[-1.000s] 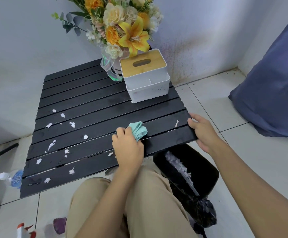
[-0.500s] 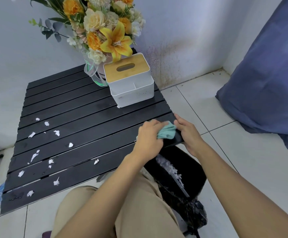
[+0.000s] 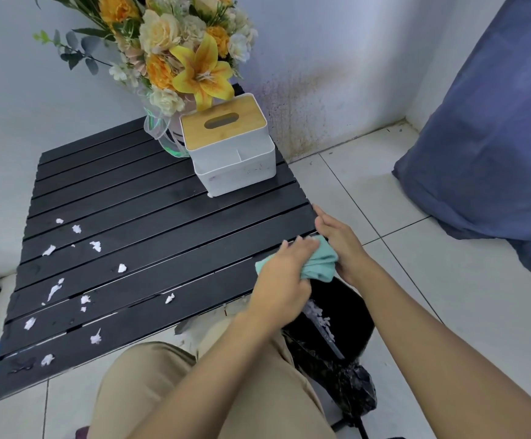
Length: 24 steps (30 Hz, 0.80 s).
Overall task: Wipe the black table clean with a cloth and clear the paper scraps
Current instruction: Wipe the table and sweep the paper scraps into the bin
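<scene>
One black slatted desk [image 3: 162,223] carries about a dozen white paper scraps [image 3: 95,246], mostly toward its left edge, one tissue box [image 3: 235,166], one flower bouquet [image 3: 178,58] and one teal cloth [image 3: 321,264]. One black bin [image 3: 352,312] stands by its near right corner.

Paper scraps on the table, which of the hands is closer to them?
Left. The left hand, gripping the green cloth, is right of the paper scraps; the right hand is farther right, at the edge of the black table.
</scene>
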{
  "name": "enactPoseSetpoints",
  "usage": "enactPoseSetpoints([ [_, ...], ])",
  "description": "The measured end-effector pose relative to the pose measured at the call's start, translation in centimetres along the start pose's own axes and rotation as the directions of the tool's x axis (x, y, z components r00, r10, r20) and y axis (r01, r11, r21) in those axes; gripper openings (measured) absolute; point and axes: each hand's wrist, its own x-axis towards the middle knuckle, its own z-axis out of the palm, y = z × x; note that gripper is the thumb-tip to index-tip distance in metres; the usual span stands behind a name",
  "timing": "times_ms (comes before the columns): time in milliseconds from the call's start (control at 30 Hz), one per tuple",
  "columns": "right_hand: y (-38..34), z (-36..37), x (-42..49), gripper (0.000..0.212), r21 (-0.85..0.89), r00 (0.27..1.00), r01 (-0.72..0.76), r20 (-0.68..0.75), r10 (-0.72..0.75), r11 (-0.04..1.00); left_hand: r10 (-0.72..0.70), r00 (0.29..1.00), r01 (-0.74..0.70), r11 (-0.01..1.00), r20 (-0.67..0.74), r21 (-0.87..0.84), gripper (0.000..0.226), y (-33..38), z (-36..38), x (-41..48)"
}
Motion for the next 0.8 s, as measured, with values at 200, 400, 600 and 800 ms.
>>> enactPoseSetpoints([
  [200, -0.1, 0.3, -0.2, 0.046, -0.091, 1.000, 0.020, -0.017, -0.021, 0.996, -0.281, 0.942, 0.218, 0.927, -0.181, -0.304, 0.057, -1.0, -3.3, 1.1],
  [400, -0.7, 0.6, -0.5, 0.041, -0.100, 0.997, 0.061, -0.041, -0.066, 0.993, -0.107, 0.994, 0.107, 0.994, -0.040, 0.015, 0.071, 0.9, 0.1, -0.9],
  [600, -0.2, 0.6, -0.1, 0.041, -0.110, 0.995, 0.076, -0.061, -0.083, 0.991, -0.108, 0.982, 0.161, 0.904, 0.155, -0.396, 0.039, 0.9, -4.4, -2.5],
  [800, -0.7, 1.0, -0.9, 0.042, -0.167, 0.992, 0.106, -0.043, -0.115, 0.980, -0.462, 0.874, 0.312, 0.772, -0.151, -0.554, 0.007, -2.1, -10.7, -5.1],
])
